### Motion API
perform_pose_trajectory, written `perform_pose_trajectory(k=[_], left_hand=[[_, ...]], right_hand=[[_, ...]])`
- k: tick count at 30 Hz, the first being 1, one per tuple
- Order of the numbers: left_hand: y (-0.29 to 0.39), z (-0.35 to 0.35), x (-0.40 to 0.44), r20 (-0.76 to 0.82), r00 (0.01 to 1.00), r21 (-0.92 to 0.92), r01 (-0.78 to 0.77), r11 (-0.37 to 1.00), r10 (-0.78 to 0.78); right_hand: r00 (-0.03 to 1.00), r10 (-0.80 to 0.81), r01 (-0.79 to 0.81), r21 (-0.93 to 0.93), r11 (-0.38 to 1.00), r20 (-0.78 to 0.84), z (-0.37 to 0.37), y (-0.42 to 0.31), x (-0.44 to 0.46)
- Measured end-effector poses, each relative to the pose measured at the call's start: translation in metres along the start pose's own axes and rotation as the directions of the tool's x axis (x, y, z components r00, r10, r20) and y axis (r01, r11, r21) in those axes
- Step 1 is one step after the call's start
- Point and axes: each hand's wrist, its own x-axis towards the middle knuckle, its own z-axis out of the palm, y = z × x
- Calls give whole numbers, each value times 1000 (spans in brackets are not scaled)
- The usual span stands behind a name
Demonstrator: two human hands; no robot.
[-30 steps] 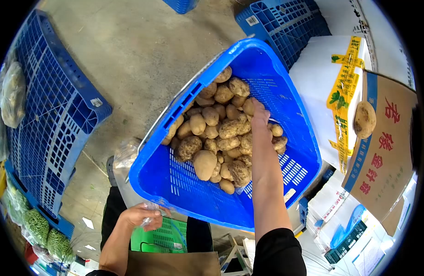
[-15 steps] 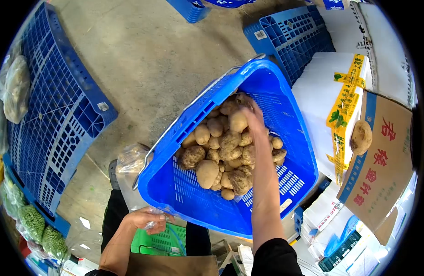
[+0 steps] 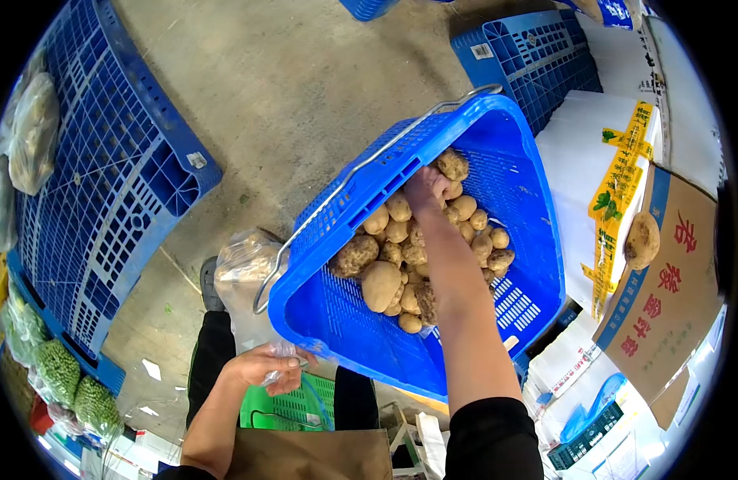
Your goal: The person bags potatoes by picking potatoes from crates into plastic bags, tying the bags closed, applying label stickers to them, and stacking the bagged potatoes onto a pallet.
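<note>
A tilted blue plastic basket with a wire handle holds a heap of brown potatoes, several with soil on them. My right hand is down inside it, at the upper part of the heap, near a soil-covered potato. Its fingers curl downward; whatever they grip is hidden. Below the basket's front corner, my left hand pinches the gathered edge of a clear plastic bag. The bag hangs beside the basket, with pale contents at its upper end.
Blue plastic pallets stand at left and upper right. On the right are a white box with yellow tape and a cardboard carton with a lone potato before it. A green crate sits below, bagged green vegetables at lower left.
My right hand has shifted up and left within the basket, and potatoes at the heap's top have been disturbed. My left hand still holds the bag. The whole view has shifted slightly.
</note>
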Motion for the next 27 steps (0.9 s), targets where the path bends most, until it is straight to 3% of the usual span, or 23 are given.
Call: perform_pose_trajectory(k=[1,5,6,10,12,15,16,19,20,22,24,25,26,27], left_hand=[[-1,-2,-2,8,1000,-31,-3,1000,3],[-3,-4,-10,-1,999,-85,-35,996,35],[-4,-2,-11,-13,999,-84,-47,995,46],[-7,-6,-13,-23,998,-77,-68,995,66],[-13,-13,-13,-23,997,-93,-81,992,80],[-16,-17,-20,-80,994,-13,-70,997,68],[-15,-17,-23,-149,988,34,-39,999,44],[-13,-15,-26,-336,942,97,15,995,19],[-12,-16,-26,-393,919,88,11,996,25],[-10,-22,-29,-437,895,140,-27,990,86],[-6,-20,-32,-468,870,162,-87,983,154],[-5,-19,-33,-481,857,173,-114,978,185],[-7,-21,-34,-430,875,180,-155,971,220],[-8,-23,-35,-382,899,162,-166,973,216]], right_hand=[[998,-40,36,68,997,55,-4,6,2],[994,-107,108,284,953,-18,-7,26,-8],[982,-180,187,250,950,-52,-5,32,-9],[999,30,-25,255,967,-16,3,18,-1],[990,59,-80,160,984,131,-7,7,3],[999,-22,14,214,977,34,10,10,10],[994,-8,-22,265,964,112,0,16,5],[990,-134,134,510,850,-37,1,60,-24],[989,-133,26,784,620,71,-24,72,-55],[986,-166,42,976,212,-7,44,102,-51],[960,-186,-258,919,-297,210,18,106,-123],[973,-151,-220,891,-398,173,22,108,-154],[956,-223,-279,836,-473,193,35,115,-186],[946,-296,-303,689,-658,134,76,123,-207]])
